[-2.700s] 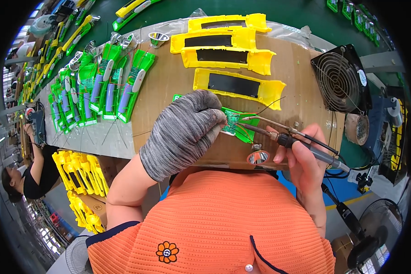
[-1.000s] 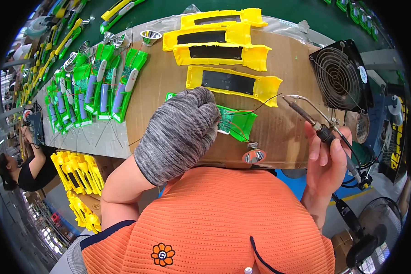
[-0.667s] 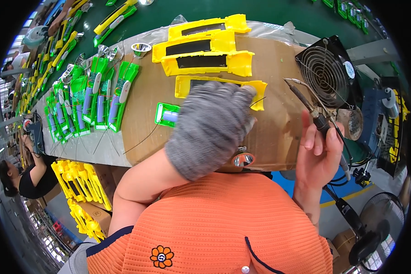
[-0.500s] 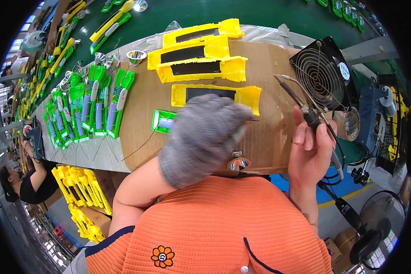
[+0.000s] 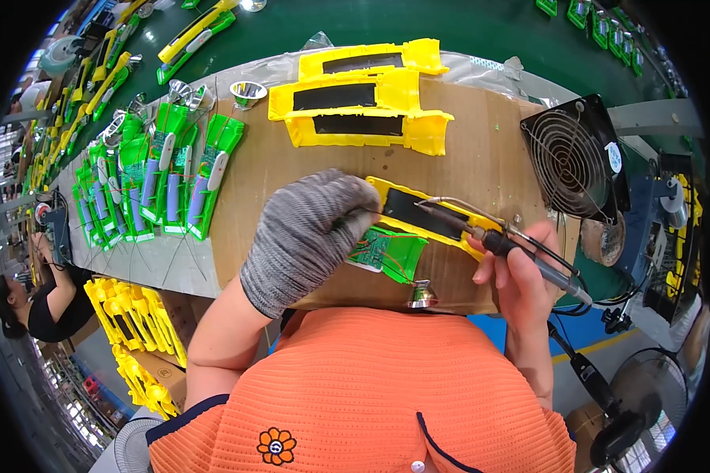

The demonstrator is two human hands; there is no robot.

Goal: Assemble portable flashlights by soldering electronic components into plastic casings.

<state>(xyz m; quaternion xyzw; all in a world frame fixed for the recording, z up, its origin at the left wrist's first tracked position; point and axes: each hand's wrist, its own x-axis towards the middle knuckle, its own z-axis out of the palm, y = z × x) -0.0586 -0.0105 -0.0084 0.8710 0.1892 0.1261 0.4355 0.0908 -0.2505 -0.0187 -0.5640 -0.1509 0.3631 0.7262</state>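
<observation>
My left hand (image 5: 312, 236), in a grey knit glove, has its fingers closed at the left end of a yellow casing (image 5: 386, 189) with a black panel. The casing lies slanted on the cardboard. Bare, my right hand (image 5: 525, 272) grips a soldering iron (image 5: 495, 243) with a thin metal tube alongside. The iron's tip points left over the black panel; contact cannot be told. Just nearer to me lies a green casing (image 5: 406, 254) with a circuit board and red wires, partly hidden by the glove. A shiny cone reflector (image 5: 423, 294) sits at its near end.
Green casings (image 5: 173, 177) with purple batteries and reflectors stand in a row at left. Three yellow casings (image 5: 359, 98) lie at the back. A black square fan (image 5: 572, 158) stands at right, near a solder spool (image 5: 674, 197). Another person (image 5: 43, 303) works far left.
My left hand has moved left and closed at the yellow casing, now slanted and nearer. The soldering iron has come down and left over it. The green casing's circuit board now shows.
</observation>
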